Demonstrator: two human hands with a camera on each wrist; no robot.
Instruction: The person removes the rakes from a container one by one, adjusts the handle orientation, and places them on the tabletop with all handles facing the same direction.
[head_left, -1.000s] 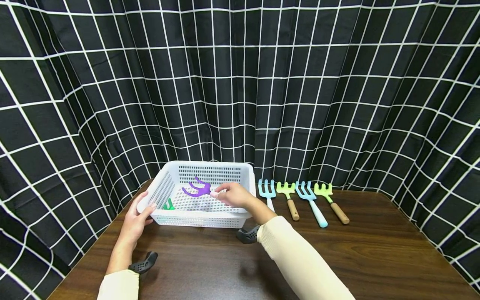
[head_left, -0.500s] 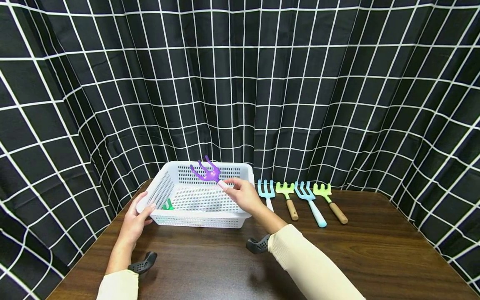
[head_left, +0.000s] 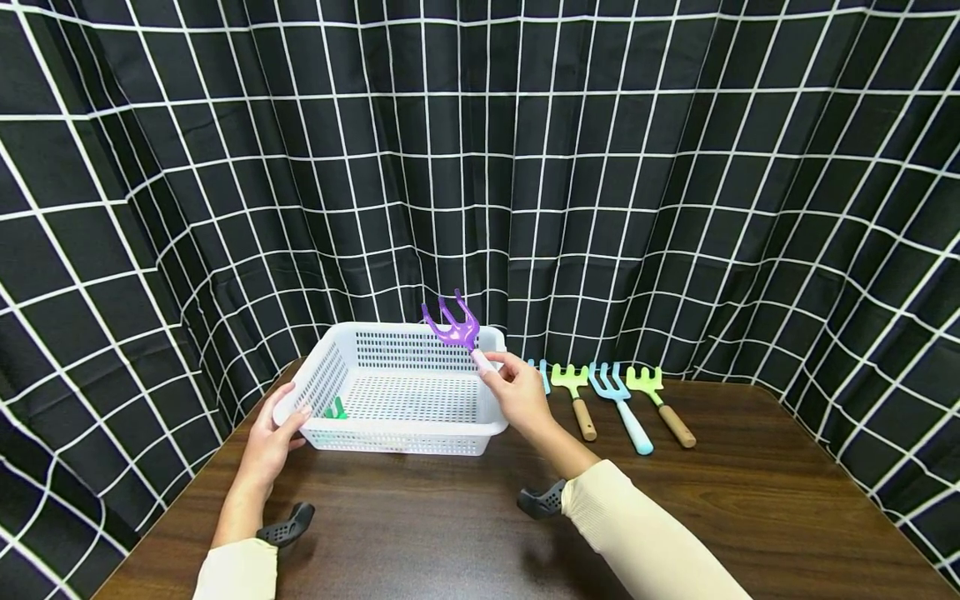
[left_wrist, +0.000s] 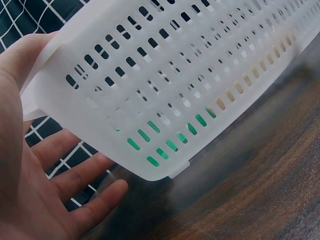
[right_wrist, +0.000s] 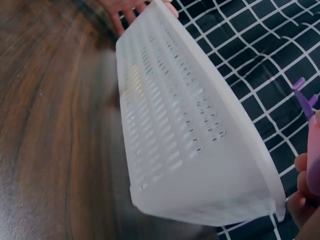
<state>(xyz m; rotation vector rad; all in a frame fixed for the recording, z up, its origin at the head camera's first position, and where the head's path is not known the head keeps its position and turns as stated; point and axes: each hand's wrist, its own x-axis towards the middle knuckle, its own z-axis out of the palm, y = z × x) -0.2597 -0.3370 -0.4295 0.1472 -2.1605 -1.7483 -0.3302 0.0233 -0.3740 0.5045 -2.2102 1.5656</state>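
My right hand (head_left: 522, 392) holds a small purple hand fork (head_left: 459, 332) by its pale pink handle (right_wrist: 314, 155), tines pointing up, above the right end of a white plastic basket (head_left: 397, 429). The basket has slotted walls and stands on the table. At its front left corner my left hand (head_left: 270, 435) grips the rim, thumb over the top and fingers spread below, as the left wrist view shows. Inside the basket near that corner lies a green pronged thing (head_left: 337, 408), mostly hidden by the front wall; its green also shows through the slots.
Right of the basket, garden hand forks lie in a row: a blue one (head_left: 544, 377) partly behind my right hand, a green one with a wooden handle (head_left: 581, 408), another blue one (head_left: 628, 412) and another green one (head_left: 667, 408). A black gridded curtain (head_left: 465, 167) hangs behind the brown table (head_left: 420, 517).
My right hand has lifted the purple hand fork up out of the basket and carried it right, tines tilting upward. The left hand and the basket stay where they were.
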